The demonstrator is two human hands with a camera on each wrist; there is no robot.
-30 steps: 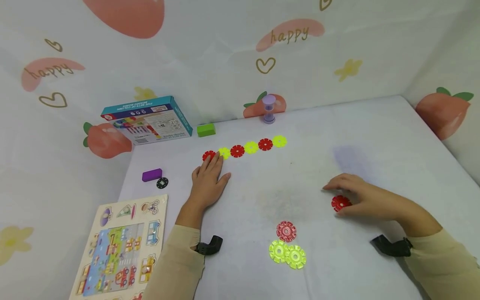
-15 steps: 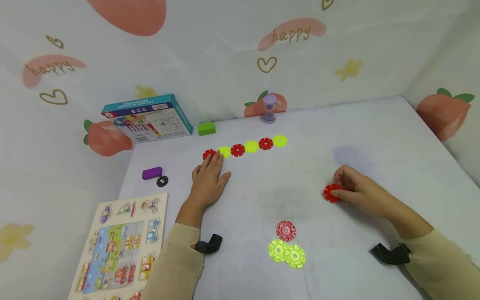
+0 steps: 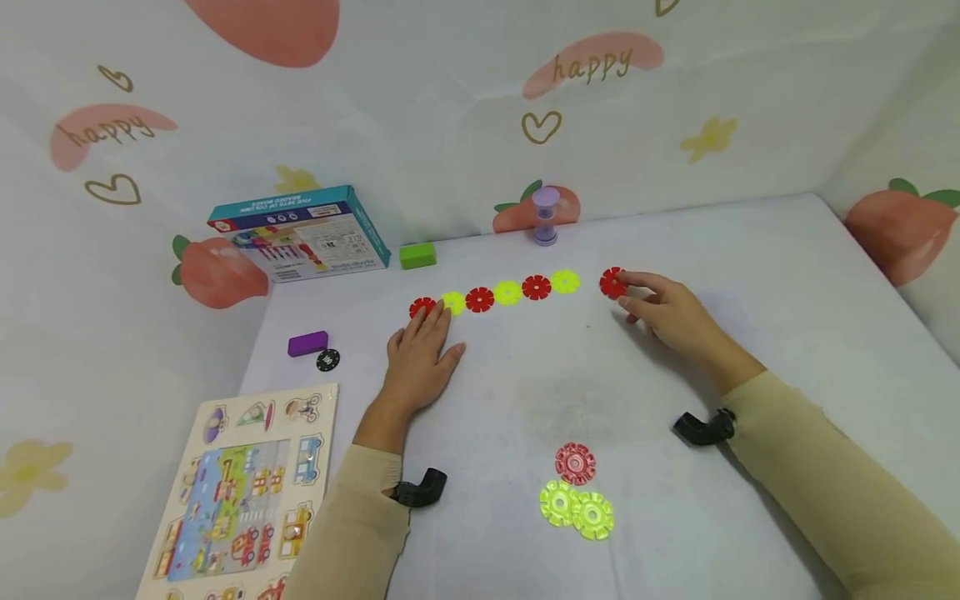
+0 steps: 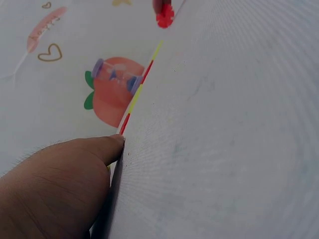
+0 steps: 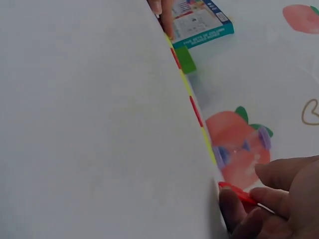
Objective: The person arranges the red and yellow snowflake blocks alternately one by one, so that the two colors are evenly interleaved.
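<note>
My right hand (image 3: 678, 321) pinches a red slotted plastic disc (image 3: 611, 282) between fingers and thumb, a short gap right of a row of similar discs. In the right wrist view this red disc (image 5: 234, 190) shows tilted between the fingertips. The row alternates red and yellow and ends on the right with a yellow disc (image 3: 565, 281). At its left end, my left hand (image 3: 418, 367) lies flat with straight fingers, the tips over a red disc (image 3: 422, 305) and the edge of a yellow disc (image 3: 454, 302), partly hiding both.
Nearer the front lie a loose red disc (image 3: 575, 463) and two overlapping yellow discs (image 3: 593, 516). A purple sand timer (image 3: 546, 217), a green block (image 3: 417, 256) and a box (image 3: 307, 237) stand behind. Leftward are a purple block (image 3: 307, 343), a black chip (image 3: 327, 360) and a picture puzzle board (image 3: 330, 425).
My right hand has closed its fingers on the red disc and carried it away from me and leftward, close to the row's right end. My left hand stays in place.
</note>
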